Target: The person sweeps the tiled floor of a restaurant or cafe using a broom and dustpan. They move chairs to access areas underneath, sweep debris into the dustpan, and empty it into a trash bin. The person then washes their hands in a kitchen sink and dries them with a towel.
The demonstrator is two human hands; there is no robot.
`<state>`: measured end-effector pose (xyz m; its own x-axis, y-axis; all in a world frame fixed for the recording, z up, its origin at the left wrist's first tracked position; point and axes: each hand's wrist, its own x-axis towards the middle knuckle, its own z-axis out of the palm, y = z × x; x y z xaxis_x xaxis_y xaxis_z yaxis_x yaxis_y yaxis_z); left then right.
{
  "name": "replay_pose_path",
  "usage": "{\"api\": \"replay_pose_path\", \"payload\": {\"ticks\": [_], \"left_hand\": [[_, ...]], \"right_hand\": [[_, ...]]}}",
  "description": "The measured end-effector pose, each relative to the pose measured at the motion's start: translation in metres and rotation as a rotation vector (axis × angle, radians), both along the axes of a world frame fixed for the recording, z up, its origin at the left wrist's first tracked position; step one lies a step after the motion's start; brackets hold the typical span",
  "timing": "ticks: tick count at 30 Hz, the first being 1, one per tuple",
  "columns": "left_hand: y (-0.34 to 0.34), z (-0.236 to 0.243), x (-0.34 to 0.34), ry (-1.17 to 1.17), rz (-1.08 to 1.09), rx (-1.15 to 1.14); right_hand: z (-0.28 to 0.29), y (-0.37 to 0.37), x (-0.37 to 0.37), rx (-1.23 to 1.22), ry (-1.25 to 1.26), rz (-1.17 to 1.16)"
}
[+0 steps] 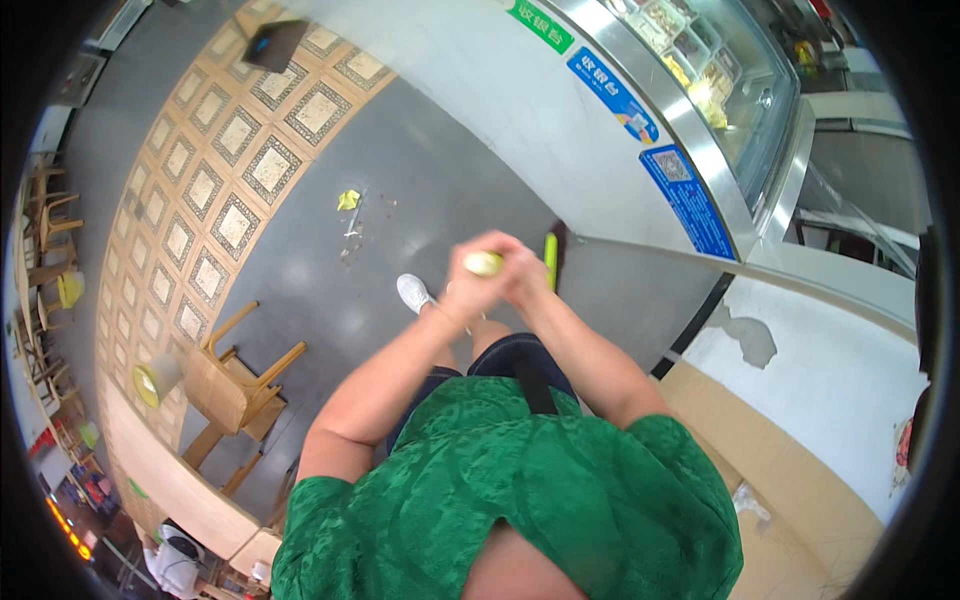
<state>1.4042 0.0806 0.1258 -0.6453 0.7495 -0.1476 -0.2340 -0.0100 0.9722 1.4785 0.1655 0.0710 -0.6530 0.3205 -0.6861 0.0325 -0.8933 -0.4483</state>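
Both of my hands are wrapped round the yellow-green handle [483, 263] of a broom, whose top end points up toward me. My left hand [468, 290] and my right hand [524, 274] are close together, and they look slightly blurred. Below them, the lower stick [551, 262] shows beside my right hand. The dark broom head [559, 237] is down on the grey floor, by the base of the white counter. Ahead and to the left lie a crumpled yellow scrap [348, 200] and scattered bits of litter [352, 228].
A glass-topped display case [745, 100] with food stands on the white counter [470, 85] at right. A wooden chair [240, 385] and a yellow-rimmed bin [147, 384] are at left. A tan bench [780, 480] is at right. Another person [175, 565] is at lower left.
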Motion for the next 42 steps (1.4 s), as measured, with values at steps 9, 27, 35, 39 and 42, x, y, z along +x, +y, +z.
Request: {"api": "replay_pose_path", "payload": {"ticks": [9,27,35,39,42], "left_hand": [[-0.114,0.015,-0.125,0.064,0.315,-0.107],[-0.226,0.019,-0.111,0.046,0.734,-0.140],[-0.277,0.064,-0.098,0.328,0.684,0.141],[-0.249,0.018,-0.107,0.227,0.724,-0.163],[-0.234,-0.009,-0.117,0.129,0.573,-0.168]], "right_hand": [[-0.018,-0.092,-0.169,0.004,-0.329,0.115],[-0.106,-0.161,-0.211,0.124,-0.414,0.966],[-0.021,-0.226,-0.210,0.293,-0.430,0.882],[-0.083,-0.173,-0.257,0.410,-0.417,0.948],[-0.120,-0.146,-0.291,0.550,-0.490,1.235]]}}
